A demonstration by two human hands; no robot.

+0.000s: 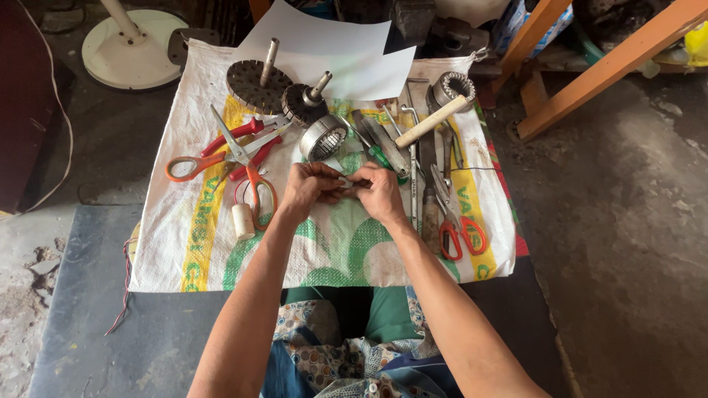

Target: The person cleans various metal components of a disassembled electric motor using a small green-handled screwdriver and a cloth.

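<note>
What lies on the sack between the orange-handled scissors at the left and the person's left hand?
In the head view, a small cream spool stands between the orange-handled scissors and the left hand, on the woven sack.

A white woven sack [184, 250] with yellow and green print covers the floor. Orange-handled scissors [221, 151] and red-handled pliers [243, 140] lie at left beside a white spool [243, 221]. Two motor rotors [254, 82] stand at the far edge before white paper sheets [324, 44]. A wooden-handled hammer [431, 120] and red-handled snips [453, 214] lie at right.
</note>
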